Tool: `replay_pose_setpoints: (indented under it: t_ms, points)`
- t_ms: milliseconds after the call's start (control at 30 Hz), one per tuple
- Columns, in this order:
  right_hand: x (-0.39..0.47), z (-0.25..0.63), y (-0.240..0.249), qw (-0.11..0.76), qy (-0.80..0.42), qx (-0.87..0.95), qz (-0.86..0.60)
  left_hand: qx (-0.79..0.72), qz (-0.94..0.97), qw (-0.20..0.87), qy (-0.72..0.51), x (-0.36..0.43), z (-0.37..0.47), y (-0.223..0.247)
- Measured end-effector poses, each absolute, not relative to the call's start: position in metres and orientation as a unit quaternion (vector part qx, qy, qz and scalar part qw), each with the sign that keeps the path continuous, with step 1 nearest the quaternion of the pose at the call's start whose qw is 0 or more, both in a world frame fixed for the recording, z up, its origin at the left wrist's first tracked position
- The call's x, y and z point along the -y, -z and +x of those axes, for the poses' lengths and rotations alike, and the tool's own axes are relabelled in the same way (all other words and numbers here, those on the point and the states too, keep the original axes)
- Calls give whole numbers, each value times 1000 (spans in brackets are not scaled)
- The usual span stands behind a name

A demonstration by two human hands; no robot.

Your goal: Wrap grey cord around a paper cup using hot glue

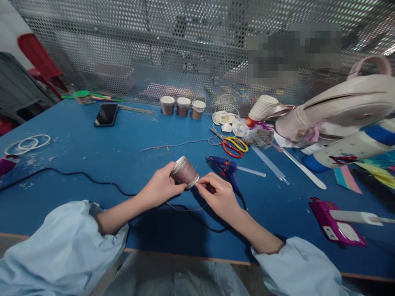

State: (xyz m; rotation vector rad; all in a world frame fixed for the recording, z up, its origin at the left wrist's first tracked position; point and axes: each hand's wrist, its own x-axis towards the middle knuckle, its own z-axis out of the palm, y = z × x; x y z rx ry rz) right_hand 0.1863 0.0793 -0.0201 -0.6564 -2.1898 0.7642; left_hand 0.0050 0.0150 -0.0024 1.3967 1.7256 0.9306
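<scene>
Wrapped cup (186,172) mid-frame: left fingers (178,188) curled around its side, right fingers (200,185) pinched closed at its rim.

Readable wording: none that we can make out; clock directions below run from the middle of our view, with twelve at the top.
Bottle, three o'clock: on the pale side of the bottle (336,153) we see a printed red and dark figure (344,159), its shape too blurred for us to name.
Paper cups, two o'clock: on the red part of the stacked paper cups (263,109) we find a small yellowish mark (249,120), too small for us to read.
Glue gun, four o'clock: on the blue body of the glue gun (225,163) we notice a tiny orange-red spot, and we cannot tell whether it is a printed mark.
</scene>
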Motion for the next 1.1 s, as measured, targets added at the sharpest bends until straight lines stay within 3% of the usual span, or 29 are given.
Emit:
replay_pose_setpoints:
  t_ms: [1100]
  points:
    - [-83,191,13,331,-293,845,-300,-641,577,347,-370,-14,3,1]
